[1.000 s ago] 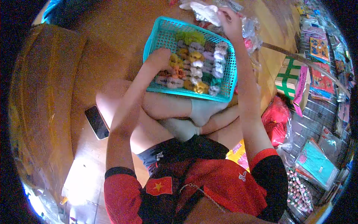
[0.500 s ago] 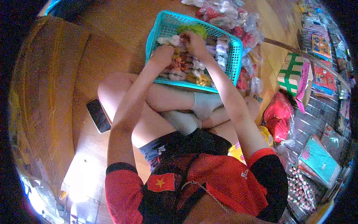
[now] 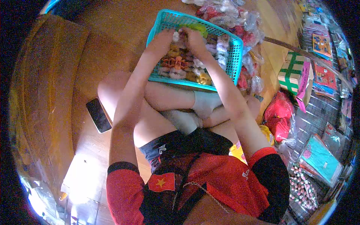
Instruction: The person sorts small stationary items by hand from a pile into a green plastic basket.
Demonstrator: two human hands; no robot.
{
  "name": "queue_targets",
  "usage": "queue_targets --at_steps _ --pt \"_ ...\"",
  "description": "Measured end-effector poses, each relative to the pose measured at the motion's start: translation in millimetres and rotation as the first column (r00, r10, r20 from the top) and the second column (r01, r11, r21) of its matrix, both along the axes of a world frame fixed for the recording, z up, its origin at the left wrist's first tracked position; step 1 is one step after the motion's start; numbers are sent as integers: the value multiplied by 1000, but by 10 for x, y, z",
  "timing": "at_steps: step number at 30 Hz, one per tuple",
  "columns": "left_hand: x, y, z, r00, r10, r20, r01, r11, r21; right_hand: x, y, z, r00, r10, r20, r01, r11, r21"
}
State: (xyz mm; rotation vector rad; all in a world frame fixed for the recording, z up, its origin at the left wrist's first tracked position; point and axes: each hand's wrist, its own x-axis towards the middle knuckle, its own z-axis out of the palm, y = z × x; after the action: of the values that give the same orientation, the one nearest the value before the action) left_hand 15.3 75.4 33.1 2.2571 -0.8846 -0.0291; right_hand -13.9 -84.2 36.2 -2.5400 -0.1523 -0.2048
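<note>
A teal plastic basket (image 3: 235, 67) stands in front of my crossed legs, with rows of small fluffy pieces in brown, orange, white and grey inside. Near its far left part, my left hand (image 3: 165, 40) has its fingers closed around a small white fluffy piece (image 3: 175, 36). Close beside it, my right hand (image 3: 195, 42) is bent over the pieces with curled fingers; what they pinch is hidden. Behind the right hand lies a bright green fluffy piece (image 3: 198, 27). A gold piece (image 3: 203, 78) sits at the basket's near side.
Clear bags with red and white contents (image 3: 247, 35) lie right of the basket. A phone (image 3: 98, 115) rests on the wooden floor to the left. Farther right are a green-taped box (image 3: 294, 73), a red bagged bundle (image 3: 279, 118) and several packaged goods on a dark rack.
My left hand has moved forward, away from my body, onto the white fluffy piece and nearer my right hand. The right hand has shifted only slightly, still over the pieces.
</note>
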Motion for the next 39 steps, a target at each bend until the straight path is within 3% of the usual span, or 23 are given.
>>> queue_targets --at_steps 4,7,10,13,16,19,22,25,28,31,34,37,39 --pt "60 -47 -75 1000 0 7 0 996 86 -33 -16 62 992 33 -120 -25 998 64" --pt "97 -57 -98 993 -94 -70 98 994 55 -127 -38 70 988 93 -121 -92 996 10" --pt "88 -68 -107 991 -59 -120 70 994 84 -197 5 146 968 113 -222 -118 993 -8" --pt "105 -61 -129 981 -114 -154 126 989 75 -187 9 170 951 233 -202 -186 956 227" --pt "64 -19 74 948 -145 -285 176 980 90 -129 -23 71 943 203 -263 -127 952 279" --pt "123 -40 -121 978 -128 -165 153 977 148 -99 12 195 941 119 -317 -106 993 59" --pt "132 -34 -156 949 -157 -272 211 960 183 -54 -6 191 936 142 -323 -122 989 82" --pt "116 -50 -174 943 -206 -262 244 962 122 -15 -75 21 943 133 -306 -140 990 -1" --pt "52 -22 -77 904 -116 -411 176 978 111 -36 -81 64 937 174 -303 -174 984 24" --pt "100 -137 -303 937 -87 -338 167 962 215 -42 -83 266 818 227 -529 -35 937 349" --pt "30 -126 -137 961 -26 -275 82 978 193 -46 -72 327 851 275 -447 -194 956 220" --pt "3 -28 -25 963 -50 -264 79 992 99 -104 -29 205 910 167 -380 -80 969 236" --pt "16 24 77 962 -123 -243 138 989 44 7 -142 -61 934 112 -339 -85 992 95"
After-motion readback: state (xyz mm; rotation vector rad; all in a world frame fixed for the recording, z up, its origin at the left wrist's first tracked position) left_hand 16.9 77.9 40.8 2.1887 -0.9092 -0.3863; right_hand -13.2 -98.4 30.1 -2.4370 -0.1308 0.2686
